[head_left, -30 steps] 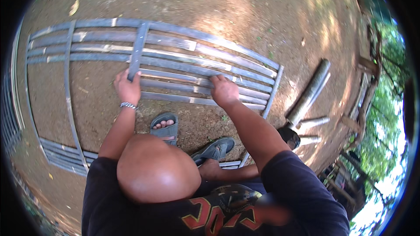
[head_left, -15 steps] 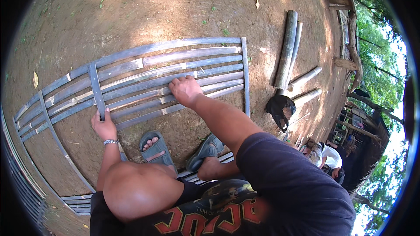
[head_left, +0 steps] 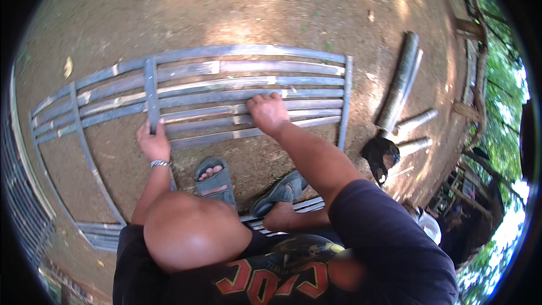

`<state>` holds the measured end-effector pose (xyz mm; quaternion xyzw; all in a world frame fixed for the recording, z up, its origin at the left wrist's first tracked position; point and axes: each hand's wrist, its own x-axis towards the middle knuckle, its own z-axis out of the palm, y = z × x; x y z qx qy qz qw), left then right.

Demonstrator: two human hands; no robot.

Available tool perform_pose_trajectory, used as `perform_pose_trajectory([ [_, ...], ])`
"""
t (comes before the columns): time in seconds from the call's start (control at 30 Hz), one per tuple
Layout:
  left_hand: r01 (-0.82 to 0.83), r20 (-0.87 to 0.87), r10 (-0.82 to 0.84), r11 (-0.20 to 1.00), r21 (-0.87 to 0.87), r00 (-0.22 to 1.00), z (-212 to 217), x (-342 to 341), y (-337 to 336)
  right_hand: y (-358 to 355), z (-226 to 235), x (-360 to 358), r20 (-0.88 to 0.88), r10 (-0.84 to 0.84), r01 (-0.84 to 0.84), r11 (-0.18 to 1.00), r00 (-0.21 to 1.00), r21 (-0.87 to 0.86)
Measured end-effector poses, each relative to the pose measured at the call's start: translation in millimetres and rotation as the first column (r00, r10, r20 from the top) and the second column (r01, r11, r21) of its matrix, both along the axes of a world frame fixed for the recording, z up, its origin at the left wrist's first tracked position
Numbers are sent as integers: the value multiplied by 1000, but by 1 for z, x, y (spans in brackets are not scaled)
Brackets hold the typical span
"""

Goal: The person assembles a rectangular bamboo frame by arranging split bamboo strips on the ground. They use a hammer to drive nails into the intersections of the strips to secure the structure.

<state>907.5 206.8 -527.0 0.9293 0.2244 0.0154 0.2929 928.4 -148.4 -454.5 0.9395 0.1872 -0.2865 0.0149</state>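
Observation:
A panel of split bamboo slats [head_left: 237,83], weathered grey and tan, lies on the ground in front of me. Darker cross slats join it, one of them a short cross slat [head_left: 151,87] left of the middle. My left hand [head_left: 153,142], with a bracelet at the wrist, is closed round the near end of that cross slat, thumb on top. Farther right, my right hand [head_left: 268,114] rests on the panel's middle with its fingers curled over a bamboo slat [head_left: 197,114]. Its fingertips are partly hidden among the slats.
My sandalled feet [head_left: 214,183] stand at the panel's near side. To the right lie thick bamboo poles [head_left: 398,79], shorter pieces [head_left: 416,120] and a black bag [head_left: 379,155]. More slatted bamboo [head_left: 25,192] lies at the far left. A person in white [head_left: 429,229] sits near a hut.
The view has turned, so the panel and poles appear farther right. Both hands keep their places on the panel.

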Motion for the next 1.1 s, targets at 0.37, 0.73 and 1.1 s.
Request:
perform_pose_trajectory([
  [0.37, -154, 6, 155, 982, -106, 988, 5, -5, -9, -5, -12, -7, 105, -52, 47, 998, 993, 49],
  [0.73, -82, -2, 82, 995, -59, 997, 6, -6, -15, -11, -11, -5, 126, -45, 38, 998, 991, 59],
  [1.1, 20, 13, -23, 980, 197, 1000, -4, -16, -3, -5, -1, -4, 98, -82, 78, 996, 992, 45],
])
